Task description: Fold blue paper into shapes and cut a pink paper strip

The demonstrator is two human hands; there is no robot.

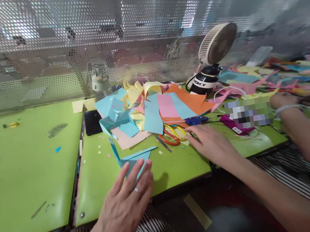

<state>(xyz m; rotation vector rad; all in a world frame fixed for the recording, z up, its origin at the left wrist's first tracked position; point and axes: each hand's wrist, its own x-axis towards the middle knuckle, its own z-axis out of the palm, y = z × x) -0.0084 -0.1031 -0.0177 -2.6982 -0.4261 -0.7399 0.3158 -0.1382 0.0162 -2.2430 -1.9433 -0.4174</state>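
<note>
Passage: to my left, the desk (28,176) shows a broad bare stretch, interrupted by a yellow scrap (14,125) and a blue scrap (57,149). A narrower bare strip lies along the near edge, between my left hand (127,198) and my right hand (212,145).

Obstructions: red and yellow scissor handles (174,143) lie just beyond my right fingers. Heaped coloured paper (152,114) blocks the middle; a fan (218,44) and black bottle (204,81) stand behind it at right. A perforated screen (45,67) closes the rear. Another person's arms (309,133) bar the right.
</note>
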